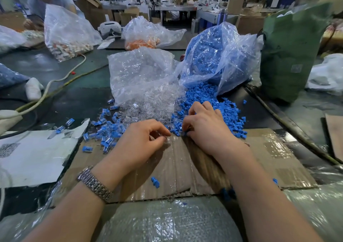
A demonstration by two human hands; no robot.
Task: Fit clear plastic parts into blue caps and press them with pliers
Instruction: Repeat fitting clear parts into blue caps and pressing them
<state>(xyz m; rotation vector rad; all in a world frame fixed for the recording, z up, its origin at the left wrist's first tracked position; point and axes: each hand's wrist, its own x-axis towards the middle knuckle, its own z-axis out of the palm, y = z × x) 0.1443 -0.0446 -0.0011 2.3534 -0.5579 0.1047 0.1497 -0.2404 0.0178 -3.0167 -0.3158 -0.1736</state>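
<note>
Fingers [159,130] of left hand [137,141] pinching a glassy clear part, right hand [206,125] curled among matte blue caps [207,97] on corrugated cardboard [259,156]

Both forearms reach forward, bare. Left hand [141,141] — palm down, fingers curled, thumb and forefinger tips pinched together. Right hand [204,126] — knuckles up, fingers bent downward, tips close beside the left hand's.

Both hands are working at the near edge of two spilled piles on a cardboard sheet [204,167]. The left hand [141,139] is pinching a small clear part [168,138]; the right hand [206,125] is picking among blue caps [219,100] with curled fingers.
</note>
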